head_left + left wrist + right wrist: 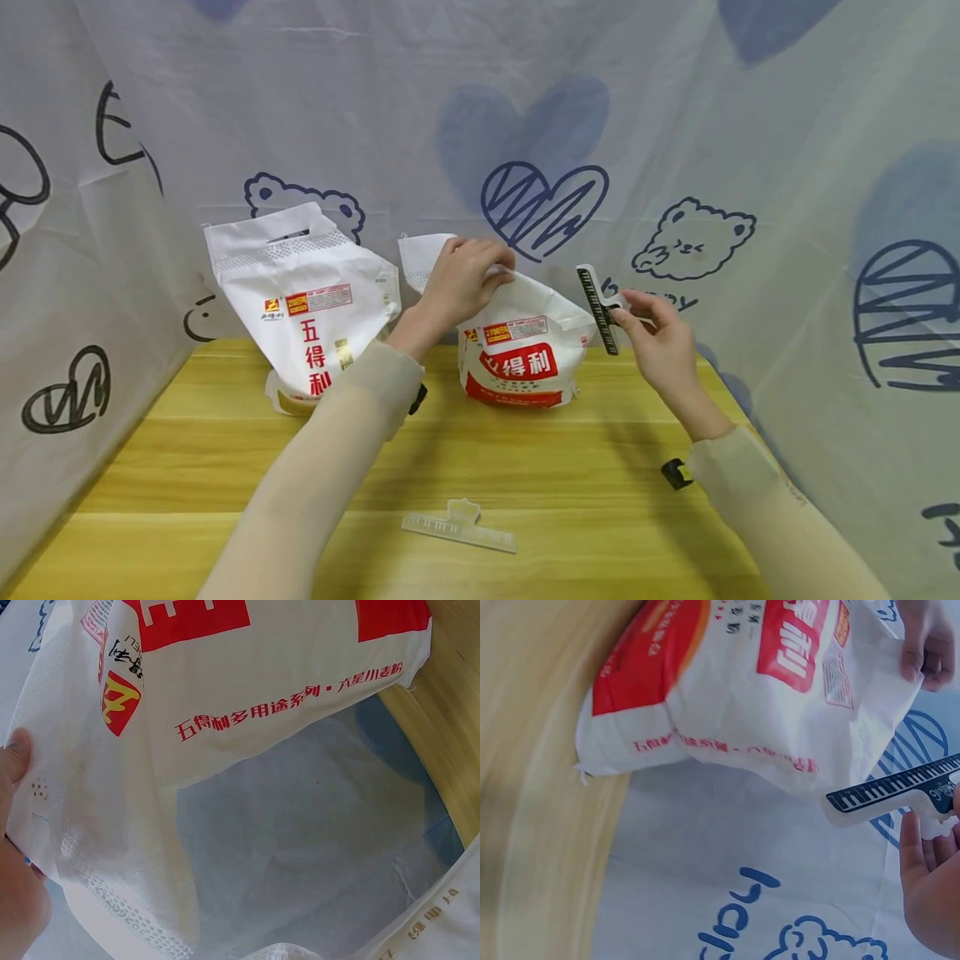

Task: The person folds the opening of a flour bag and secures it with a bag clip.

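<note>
My left hand (467,282) pinches the folded top of the right-hand white flour bag (517,362), which stands upright with red print on its front. In the left wrist view, the thumb and part of that hand (22,896) show at the left edge against the bag's upper part (112,825). To the bag's right, my right hand (663,346) pinches a black-and-white clip (597,310) by its handle, the long bar standing nearly upright. The right wrist view shows this clip (892,787) close to the bag's top corner; whether they touch, I cannot tell.
Left of the gripped bag stands a second white flour bag (330,292) with a cut-out handle. A pale see-through clip (460,531) lies near the front of the wooden table (570,492). A printed cloth (660,108) hangs behind and at the sides.
</note>
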`<action>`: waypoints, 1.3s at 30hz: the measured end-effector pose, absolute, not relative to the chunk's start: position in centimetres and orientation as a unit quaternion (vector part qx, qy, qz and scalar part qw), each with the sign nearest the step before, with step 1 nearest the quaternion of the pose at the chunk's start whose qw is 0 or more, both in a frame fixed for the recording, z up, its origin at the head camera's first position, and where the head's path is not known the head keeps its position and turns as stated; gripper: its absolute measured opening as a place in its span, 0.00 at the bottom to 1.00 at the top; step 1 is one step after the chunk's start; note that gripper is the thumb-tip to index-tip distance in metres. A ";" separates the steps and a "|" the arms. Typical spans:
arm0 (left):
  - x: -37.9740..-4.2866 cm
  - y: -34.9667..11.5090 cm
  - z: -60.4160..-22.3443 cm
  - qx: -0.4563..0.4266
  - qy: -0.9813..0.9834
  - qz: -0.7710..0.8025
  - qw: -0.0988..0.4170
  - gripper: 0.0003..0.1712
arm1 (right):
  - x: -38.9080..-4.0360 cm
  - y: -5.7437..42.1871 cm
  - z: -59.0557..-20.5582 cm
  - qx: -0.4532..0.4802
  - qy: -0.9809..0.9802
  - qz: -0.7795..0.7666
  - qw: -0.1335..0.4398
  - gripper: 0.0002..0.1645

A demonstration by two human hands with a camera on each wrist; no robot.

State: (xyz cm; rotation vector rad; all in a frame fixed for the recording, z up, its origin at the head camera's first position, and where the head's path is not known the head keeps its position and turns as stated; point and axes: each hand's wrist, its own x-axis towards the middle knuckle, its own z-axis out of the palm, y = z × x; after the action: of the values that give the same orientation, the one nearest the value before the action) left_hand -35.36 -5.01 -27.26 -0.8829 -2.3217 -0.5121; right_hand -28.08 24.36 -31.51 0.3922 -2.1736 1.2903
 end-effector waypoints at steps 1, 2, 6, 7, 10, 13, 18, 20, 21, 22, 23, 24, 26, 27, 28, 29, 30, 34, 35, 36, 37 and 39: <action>-35.4 -5.0 -27.2 -0.333 -0.874 -0.193 0.298 0.06 | -28.2 24.4 -31.3 0.149 -0.816 0.480 0.287 0.20; -35.4 -5.0 -27.2 -0.333 -0.874 -0.192 0.297 0.06 | -28.4 24.4 -31.0 0.151 -0.817 0.475 0.289 0.20; -35.4 -5.0 -27.2 -0.331 -0.875 -0.192 0.296 0.06 | -29.0 24.2 -30.0 0.163 -0.819 0.462 0.300 0.18; -35.4 -5.0 -27.2 -0.330 -0.876 -0.192 0.295 0.06 | -29.2 24.1 -29.8 0.167 -0.817 0.461 0.304 0.18; -35.4 -5.0 -27.2 -0.329 -0.877 -0.192 0.294 0.06 | -29.7 23.9 -29.2 0.176 -0.813 0.454 0.319 0.16; -35.5 -5.0 -27.3 -0.330 -0.876 -0.192 0.294 0.06 | -30.2 23.8 -28.8 0.181 -0.809 0.456 0.325 0.14; -35.5 -5.0 -27.2 -0.332 -0.874 -0.195 0.296 0.06 | -31.0 23.4 -28.2 0.174 -0.807 0.473 0.309 0.13; -35.4 -5.0 -27.2 -0.333 -0.874 -0.196 0.295 0.07 | -31.4 23.3 -28.0 0.169 -0.804 0.484 0.301 0.12; -35.4 -5.0 -27.2 -0.334 -0.874 -0.196 0.294 0.07 | -31.6 23.3 -27.9 0.166 -0.802 0.492 0.295 0.13; -35.4 -5.0 -27.2 -0.334 -0.874 -0.196 0.293 0.07 | -31.7 23.2 -27.8 0.165 -0.799 0.501 0.287 0.13; -35.3 -5.0 -27.1 -0.334 -0.874 -0.196 0.292 0.07 | -31.9 23.2 -27.7 0.164 -0.798 0.508 0.280 0.13; -35.3 -5.0 -27.1 -0.333 -0.875 -0.195 0.293 0.07 | -32.1 23.1 -27.6 0.163 -0.795 0.517 0.272 0.14; -35.3 -5.0 -27.1 -0.332 -0.875 -0.195 0.293 0.07 | -32.4 22.9 -27.4 0.163 -0.789 0.534 0.256 0.15; -35.3 -5.0 -27.1 -0.332 -0.874 -0.196 0.294 0.07 | -32.5 22.7 -27.3 0.163 -0.786 0.541 0.250 0.15; -35.3 -5.0 -27.1 -0.332 -0.874 -0.196 0.295 0.07 | -32.6 22.6 -27.2 0.161 -0.787 0.544 0.245 0.15; -35.3 -5.0 -27.1 -0.332 -0.874 -0.196 0.296 0.07 | -32.7 22.5 -27.2 0.160 -0.787 0.546 0.240 0.16; -35.4 -5.0 -27.1 -0.332 -0.874 -0.196 0.297 0.07 | -32.8 22.4 -27.2 0.160 -0.787 0.548 0.235 0.16; -35.3 -5.0 -27.1 -0.330 -0.875 -0.194 0.296 0.08 | -33.1 22.1 -27.5 0.167 -0.791 0.549 0.210 0.15; -35.3 -5.0 -27.1 -0.329 -0.876 -0.193 0.294 0.08 | -33.2 22.1 -27.7 0.169 -0.791 0.551 0.204 0.16; -35.3 -5.0 -27.1 -0.329 -0.877 -0.192 0.293 0.08 | -33.2 22.0 -27.8 0.171 -0.793 0.550 0.199 0.15; -35.3 -5.0 -27.1 -0.328 -0.878 -0.191 0.293 0.08 | -33.3 22.0 -27.9 0.171 -0.795 0.549 0.195 0.16; -35.3 -5.0 -27.1 -0.328 -0.879 -0.189 0.291 0.08 | -33.3 21.9 -28.2 0.171 -0.796 0.549 0.187 0.16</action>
State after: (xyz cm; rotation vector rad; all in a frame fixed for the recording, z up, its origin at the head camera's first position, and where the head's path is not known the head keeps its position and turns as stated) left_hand -35.30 -5.02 -27.08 -0.8733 -2.3431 -0.5043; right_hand -33.34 21.90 -28.17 0.4802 -2.2413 1.5467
